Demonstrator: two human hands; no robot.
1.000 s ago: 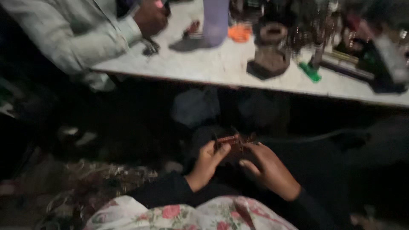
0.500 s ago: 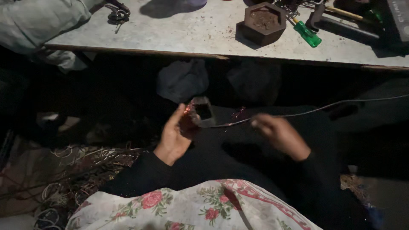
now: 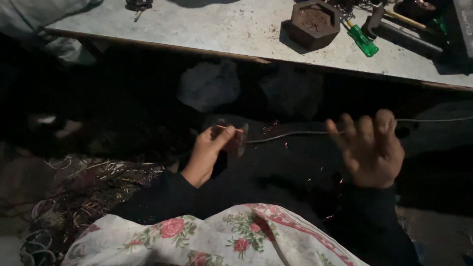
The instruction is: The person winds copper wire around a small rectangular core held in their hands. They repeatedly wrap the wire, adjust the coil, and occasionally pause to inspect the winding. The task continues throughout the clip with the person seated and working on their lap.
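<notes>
Closest in, there's a white cloth with red flowers (image 3: 207, 236) over the lap at 6 o'clock. Just past it the left hand (image 3: 209, 152) is pinching a small dark round part with copper wire on it (image 3: 235, 140), and a thin grey wire (image 3: 290, 134) runs off it toward 3 o'clock. The right hand (image 3: 369, 148) has its fingers spread, wire crossing at the fingertips; can't tell if it's gripping. Looks mid-way to me: some wire drawn out, some left on the part. Loose wire scraps (image 3: 79, 187) at 8 o'clock. Farther off at 12, a pale worn tabletop (image 3: 221, 29) with a brown hexagonal block (image 3: 314, 22) and a green-handled screwdriver (image 3: 363, 41). Nothing blocks the wire.
</notes>
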